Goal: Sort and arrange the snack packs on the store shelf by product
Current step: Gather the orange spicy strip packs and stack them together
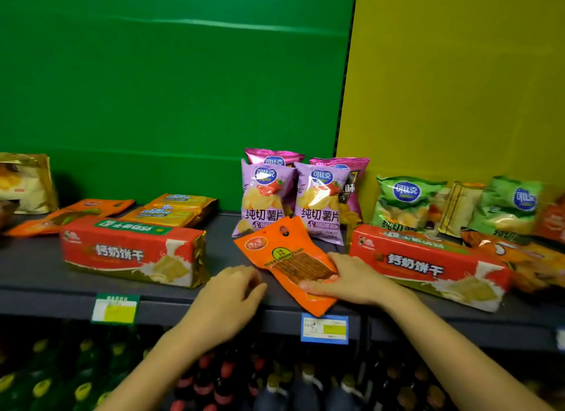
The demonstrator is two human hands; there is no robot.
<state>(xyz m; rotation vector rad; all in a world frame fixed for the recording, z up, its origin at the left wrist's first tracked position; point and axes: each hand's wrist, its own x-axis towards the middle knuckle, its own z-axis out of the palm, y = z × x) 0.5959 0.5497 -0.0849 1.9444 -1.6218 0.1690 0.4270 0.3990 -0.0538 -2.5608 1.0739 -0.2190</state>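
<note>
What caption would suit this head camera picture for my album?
Right hand holds an orange snack pack at the shelf edge, left hand empty beside it.

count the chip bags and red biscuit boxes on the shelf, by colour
Purple chip bags: 4 (two in front, two behind)
Green chip bags: 2
Red biscuit boxes: 2
Total: 8

An orange pack (287,257) lies tilted at the shelf's (39,270) front edge, overhanging it. Purple chip bags (293,199) stand behind; red biscuit boxes (134,254) lie either side.
</note>
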